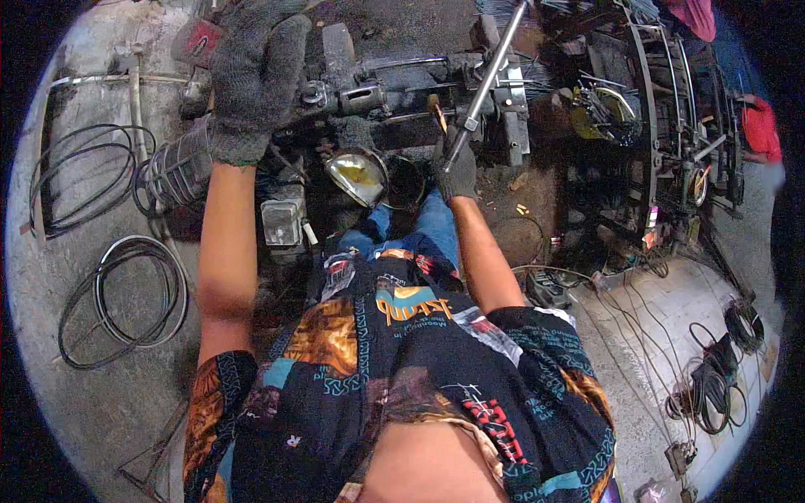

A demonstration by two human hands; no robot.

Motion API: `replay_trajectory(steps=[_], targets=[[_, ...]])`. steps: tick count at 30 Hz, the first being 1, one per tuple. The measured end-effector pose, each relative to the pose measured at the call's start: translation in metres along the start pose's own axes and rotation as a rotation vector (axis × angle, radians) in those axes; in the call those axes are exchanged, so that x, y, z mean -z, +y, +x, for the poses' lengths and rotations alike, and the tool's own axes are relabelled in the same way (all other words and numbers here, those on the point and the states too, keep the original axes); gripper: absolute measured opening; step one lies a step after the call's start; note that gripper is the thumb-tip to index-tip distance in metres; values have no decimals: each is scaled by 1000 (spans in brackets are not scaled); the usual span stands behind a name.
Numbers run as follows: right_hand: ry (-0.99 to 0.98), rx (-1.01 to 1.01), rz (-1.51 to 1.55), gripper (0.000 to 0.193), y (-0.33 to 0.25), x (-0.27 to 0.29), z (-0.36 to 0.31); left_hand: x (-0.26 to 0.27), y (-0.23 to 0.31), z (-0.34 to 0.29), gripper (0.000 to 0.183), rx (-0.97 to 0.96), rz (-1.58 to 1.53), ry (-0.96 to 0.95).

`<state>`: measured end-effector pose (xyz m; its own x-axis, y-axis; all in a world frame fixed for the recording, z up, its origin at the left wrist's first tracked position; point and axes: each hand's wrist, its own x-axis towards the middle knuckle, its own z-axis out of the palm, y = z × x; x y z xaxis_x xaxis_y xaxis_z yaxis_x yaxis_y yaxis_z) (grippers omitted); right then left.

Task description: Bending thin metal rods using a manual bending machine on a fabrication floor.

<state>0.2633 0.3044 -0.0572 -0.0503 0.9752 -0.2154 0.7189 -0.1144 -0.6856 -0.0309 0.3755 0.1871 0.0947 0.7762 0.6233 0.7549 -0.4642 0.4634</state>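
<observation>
My left hand (256, 88), in a dark grey knit glove, is raised close to the camera at the upper left. Its thumb stands apart from the fingers, and I see nothing between them; the fingertips run to the top edge. My right hand (457, 172), gloved alike, is closed around the lower end of a long silver metal bar (495, 71) with a collar partway along. That bar slants up and right across a dark, greasy bench machine (360, 99). Below the machine, near my knees, sits a round shiny bowl (356, 176) with yellowish liquid.
Right of the machine, a round container (604, 113) holds thin metal pieces beside a dark metal rack (658, 109). Coiled black cable (138, 289) lies on the left floor. Loose wires and another cable bundle (713, 377) lie at lower right. A grey box (283, 220) stands near my left forearm.
</observation>
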Motion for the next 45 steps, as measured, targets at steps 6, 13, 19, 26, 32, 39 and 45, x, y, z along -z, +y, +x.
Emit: replay_trajectory(steps=[6,13,19,26,32,39,45], targets=[[157,234,-124,30,-9,-2,19,1,8,-9,25,380,-309,-45],[41,44,-132,26,-25,0,26,1,4,-13,24,391,-417,-30],[2,14,-63,29,-17,-8,29,1,1,-12,24,321,-348,-39],[28,-9,140,36,-7,0,-23,4,0,-11,24,253,-237,-74],[-34,359,249,33,-28,4,-64,0,1,-14,24,390,-360,-51],[-433,545,-218,70,-18,-42,-75,3,-2,-11,24,137,-152,-66],[-285,595,-56,60,-20,-54,-79,5,-2,-13,23,123,-102,-34]])
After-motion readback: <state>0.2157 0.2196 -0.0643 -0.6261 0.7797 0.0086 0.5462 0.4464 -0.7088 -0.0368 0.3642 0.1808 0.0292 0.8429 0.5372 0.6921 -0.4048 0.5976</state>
